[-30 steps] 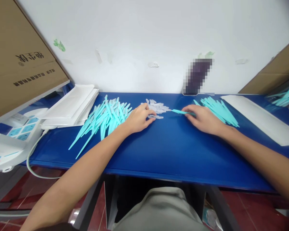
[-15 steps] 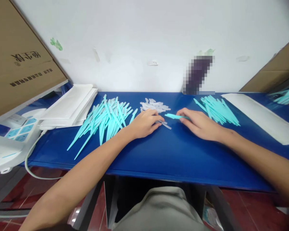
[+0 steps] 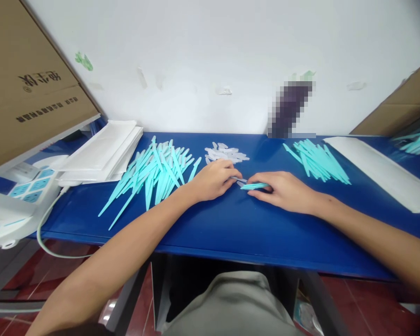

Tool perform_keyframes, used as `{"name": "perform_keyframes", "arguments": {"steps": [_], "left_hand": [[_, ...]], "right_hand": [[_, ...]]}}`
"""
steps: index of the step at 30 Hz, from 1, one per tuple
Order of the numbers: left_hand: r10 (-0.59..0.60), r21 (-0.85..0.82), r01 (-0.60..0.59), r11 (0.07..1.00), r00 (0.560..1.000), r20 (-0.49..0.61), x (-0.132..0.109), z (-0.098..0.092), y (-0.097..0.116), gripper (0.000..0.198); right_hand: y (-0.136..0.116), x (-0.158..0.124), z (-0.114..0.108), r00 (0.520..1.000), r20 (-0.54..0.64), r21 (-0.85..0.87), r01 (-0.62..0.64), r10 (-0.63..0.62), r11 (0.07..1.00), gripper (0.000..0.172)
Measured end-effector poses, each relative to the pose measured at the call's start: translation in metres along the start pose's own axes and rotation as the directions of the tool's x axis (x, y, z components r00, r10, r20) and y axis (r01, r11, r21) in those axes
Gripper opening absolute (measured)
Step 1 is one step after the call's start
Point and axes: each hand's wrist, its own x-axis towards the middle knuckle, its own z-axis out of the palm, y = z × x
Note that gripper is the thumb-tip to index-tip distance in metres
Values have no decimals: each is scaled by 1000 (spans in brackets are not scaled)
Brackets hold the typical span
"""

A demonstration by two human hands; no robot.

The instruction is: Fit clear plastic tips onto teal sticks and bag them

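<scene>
While the left hand (image 3: 215, 182) pinches some small clear pieces (image 3: 238, 179), the right hand (image 3: 285, 190) holds a few thin blue-green sticks (image 3: 256, 186) with its thumb and fingers. The pieces and stick tips are very close, but I cannot tell if they touch. Both hands are over the middle of the blue tabletop (image 3: 210, 228). A little pile of clear bits (image 3: 227, 153) lies near the back edge. A big heap of sticks with clear ends (image 3: 157, 170) lies toward the left edge, and a plain stick heap (image 3: 321, 161) lies toward the right.
</scene>
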Motion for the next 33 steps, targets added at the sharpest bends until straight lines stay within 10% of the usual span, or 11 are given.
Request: {"name": "perform_keyframes", "arguments": {"steps": [17, 33], "left_hand": [[12, 29, -8, 1000, 991, -132, 0, 2, 5, 17], [88, -135, -83, 987, 995, 37, -2, -2, 19, 25]], "right_hand": [[10, -1, -4, 997, 25, 8, 67, -67, 998, 28], [10, 0, -3, 998, 34, 30, 54, -55, 998, 22]]}}
